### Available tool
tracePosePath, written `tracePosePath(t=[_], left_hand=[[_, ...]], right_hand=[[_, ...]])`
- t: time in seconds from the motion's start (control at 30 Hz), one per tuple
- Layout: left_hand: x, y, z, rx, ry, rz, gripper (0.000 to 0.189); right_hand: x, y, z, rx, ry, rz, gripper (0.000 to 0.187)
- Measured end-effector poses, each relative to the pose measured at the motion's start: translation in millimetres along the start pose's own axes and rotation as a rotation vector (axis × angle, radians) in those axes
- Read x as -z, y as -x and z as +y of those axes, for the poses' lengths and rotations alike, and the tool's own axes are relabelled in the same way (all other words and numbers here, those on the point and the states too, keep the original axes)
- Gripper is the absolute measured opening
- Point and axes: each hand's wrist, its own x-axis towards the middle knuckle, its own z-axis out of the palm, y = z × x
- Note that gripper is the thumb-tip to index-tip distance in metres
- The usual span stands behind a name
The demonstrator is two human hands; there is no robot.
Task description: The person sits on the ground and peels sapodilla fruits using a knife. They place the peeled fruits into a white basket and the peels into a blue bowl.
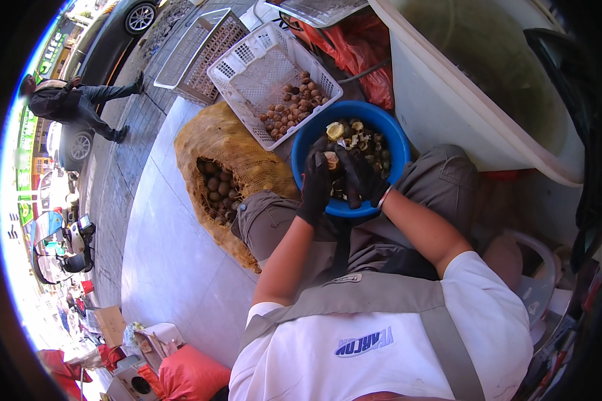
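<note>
Both hands wear black gloves and meet over a blue plastic basin (404,145). My left hand (316,180) is closed around a brown walnut (331,160), which shows between the two hands. My right hand (362,175) is bent close beside the walnut, at the basin's right side; something small and pale shows at its fingertips, too small to name. Dark and pale pieces of walnut husk (365,140) lie in the basin under the hands. Behind it, a white plastic crate (246,80) holds many brown walnuts (291,108).
A yellow mesh sack (231,145) of dark round nuts (220,188) lies at the left knee. A second crate (200,55) stands farther back. A large white tub (431,95) is at the right. A person (80,103) walks on the pavement at the left, near parked cars.
</note>
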Motion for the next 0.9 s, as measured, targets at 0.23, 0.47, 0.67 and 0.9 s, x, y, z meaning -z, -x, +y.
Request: tracePosePath(t=[0.23, 0.47, 0.67, 0.9], left_hand=[[-23, 22, -34, 0.036, -0.245, -0.169, 0.027], [0, 31, -34, -0.016, 0.049, -0.148, 0.060], [3, 25, -42, -0.163, -0.071, -0.244, 0.077], [-18, 14, -39, -0.090, -0.297, -0.086, 0.044]], right_hand=[[-3, -5, -34, -0.590, -0.342, 0.166, 0.036], [6, -13, -57, -0.273, -0.235, 0.204, 0.032], [8, -4, -13, 0.061, 0.061, 0.094, 0.049], [7, -5, -11, -0.204, 0.014, 0.067, 0.037]])
